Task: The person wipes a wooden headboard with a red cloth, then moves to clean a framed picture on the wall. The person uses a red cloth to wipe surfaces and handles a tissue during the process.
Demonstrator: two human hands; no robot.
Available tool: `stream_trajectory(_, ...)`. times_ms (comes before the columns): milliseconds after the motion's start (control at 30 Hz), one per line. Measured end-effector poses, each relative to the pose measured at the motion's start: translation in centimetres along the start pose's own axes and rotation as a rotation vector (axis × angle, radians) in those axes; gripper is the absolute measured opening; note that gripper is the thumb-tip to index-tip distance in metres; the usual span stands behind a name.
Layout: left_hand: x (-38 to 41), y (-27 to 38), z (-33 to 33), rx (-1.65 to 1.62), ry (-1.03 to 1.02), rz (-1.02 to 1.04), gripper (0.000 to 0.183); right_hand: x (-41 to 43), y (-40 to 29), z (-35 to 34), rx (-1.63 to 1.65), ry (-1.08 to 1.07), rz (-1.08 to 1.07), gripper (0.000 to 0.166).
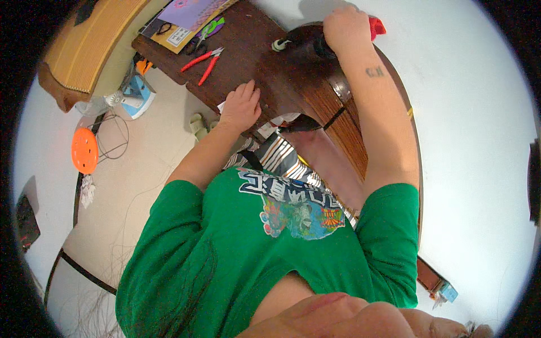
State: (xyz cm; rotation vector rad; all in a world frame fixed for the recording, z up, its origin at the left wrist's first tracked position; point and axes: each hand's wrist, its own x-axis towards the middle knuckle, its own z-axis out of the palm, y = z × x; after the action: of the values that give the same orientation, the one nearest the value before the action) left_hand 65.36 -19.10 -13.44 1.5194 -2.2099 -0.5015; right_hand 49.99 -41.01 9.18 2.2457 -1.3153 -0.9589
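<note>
My left hand (241,106) rests palm down near the edge of a dark brown wooden table (249,55), its fingers slightly apart and holding nothing that I can see. My right hand (347,31) reaches to the far end of the table, by the wall, with its fingers curled and hidden from view. A black part (323,47) shows just below it, and red cloth (377,28) sticks out beyond its far side. What the fingers touch I cannot tell. Left of that hand stands a small whitish spool-like object (279,44). Wood-grain panelling (323,95) runs under my right forearm.
Red-handled pliers (206,63) lie spread on the table, near green-handled scissors (210,30) and a purple printed booklet (190,12). At left are a small blue-and-white fan (134,98), an orange stool (84,151) and a loose cable (122,139). The white wall (465,126) borders the right side.
</note>
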Motion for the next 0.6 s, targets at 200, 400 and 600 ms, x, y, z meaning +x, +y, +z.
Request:
stream_trajectory(200,-1.5,-0.8,-1.6,-0.004,0.031,0.004,0.046,8.0,-5.5,-3.4,-0.009,-0.189,-0.15,0.018)
stream_trajectory(400,-2.6,0.0,-3.6,-0.021,-0.026,-0.025,0.047,12.0,-10.4,-3.7,0.017,-0.184,-0.197,0.017)
stream_trajectory(600,-1.6,4.2,-3.1,-0.064,-0.022,-0.018,0.046,8.5,-6.2,-2.3,0.023,-0.173,-0.13,0.016)
